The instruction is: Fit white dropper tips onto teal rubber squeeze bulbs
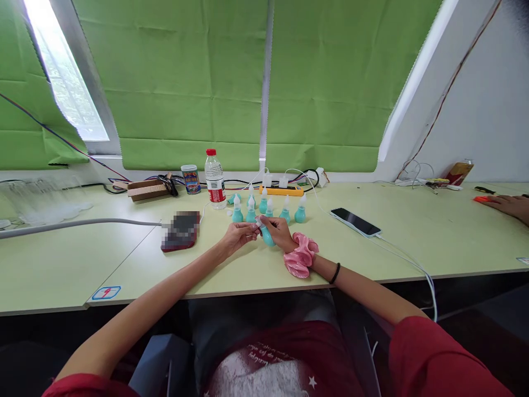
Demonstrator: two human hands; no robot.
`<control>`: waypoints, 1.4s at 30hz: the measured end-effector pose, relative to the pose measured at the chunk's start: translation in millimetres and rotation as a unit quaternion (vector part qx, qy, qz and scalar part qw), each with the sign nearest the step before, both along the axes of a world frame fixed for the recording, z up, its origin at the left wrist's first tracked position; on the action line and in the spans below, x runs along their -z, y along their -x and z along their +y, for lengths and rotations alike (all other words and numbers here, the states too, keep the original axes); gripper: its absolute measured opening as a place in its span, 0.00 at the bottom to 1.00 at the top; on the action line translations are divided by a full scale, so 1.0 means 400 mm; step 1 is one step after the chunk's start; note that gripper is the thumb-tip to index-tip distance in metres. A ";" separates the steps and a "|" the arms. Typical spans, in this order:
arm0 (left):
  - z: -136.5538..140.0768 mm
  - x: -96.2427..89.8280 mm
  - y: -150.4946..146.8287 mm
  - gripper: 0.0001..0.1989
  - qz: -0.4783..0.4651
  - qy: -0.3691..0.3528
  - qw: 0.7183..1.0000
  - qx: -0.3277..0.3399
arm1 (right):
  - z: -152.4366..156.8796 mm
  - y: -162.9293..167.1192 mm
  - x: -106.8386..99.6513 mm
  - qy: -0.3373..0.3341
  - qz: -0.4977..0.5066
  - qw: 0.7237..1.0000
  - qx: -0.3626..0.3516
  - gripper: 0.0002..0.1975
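Turquoise bulb (268,237) is sitting just below frame centre, right hand (279,231) gripping it; left hand (238,240) is bunching nearly closed at its top, hold unclear. Tipped bulbs (300,213) are standing above, seemingly finished; the held one is likely awaiting completion.

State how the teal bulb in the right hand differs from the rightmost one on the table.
The held bulb tilts, while the rightmost bulb stands upright. The right hand grips the held bulb; the rightmost bulb rests on the table. That hand hides part of the held bulb; the rightmost bulb shows fully. Both have a rounded teal body.
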State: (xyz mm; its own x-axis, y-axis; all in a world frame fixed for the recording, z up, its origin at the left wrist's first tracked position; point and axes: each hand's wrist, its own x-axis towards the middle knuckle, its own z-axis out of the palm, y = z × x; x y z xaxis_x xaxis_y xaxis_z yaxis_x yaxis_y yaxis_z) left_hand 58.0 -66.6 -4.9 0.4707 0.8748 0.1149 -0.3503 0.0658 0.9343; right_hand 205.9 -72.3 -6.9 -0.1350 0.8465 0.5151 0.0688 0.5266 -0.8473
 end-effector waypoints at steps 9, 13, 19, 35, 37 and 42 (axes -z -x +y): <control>-0.012 0.010 -0.016 0.10 0.209 -0.353 0.869 -0.277 | 0.012 -0.003 0.006 0.053 0.039 0.998 -0.012 0.24; -0.005 0.012 -0.008 0.10 0.305 -0.588 0.671 -0.335 | 0.006 -0.002 0.000 0.066 0.037 0.997 -0.023 0.25; -0.002 -0.004 0.002 0.12 0.391 -0.715 0.474 -0.332 | 0.013 -0.007 0.007 0.063 0.015 0.997 -0.032 0.26; -0.009 -0.010 -0.009 0.07 0.361 -0.496 0.742 -0.271 | 0.024 -0.005 0.007 0.150 0.099 0.983 -0.025 0.23; -0.007 -0.005 -0.007 0.06 0.349 -0.486 0.753 -0.272 | 0.022 -0.007 0.005 0.151 0.094 0.983 -0.042 0.22; -0.007 0.003 -0.005 0.12 0.303 -0.478 0.776 -0.279 | 0.020 -0.009 0.003 0.146 0.079 0.984 -0.064 0.23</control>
State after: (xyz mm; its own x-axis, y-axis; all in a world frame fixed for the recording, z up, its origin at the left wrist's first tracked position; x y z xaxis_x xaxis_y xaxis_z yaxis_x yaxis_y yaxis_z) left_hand 60.0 -69.3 -6.2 0.2715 0.6127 0.7422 0.4476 -0.7631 0.4662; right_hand 209.4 -64.3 -8.1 -0.1884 0.9427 0.2754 -0.1279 0.2545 -0.9586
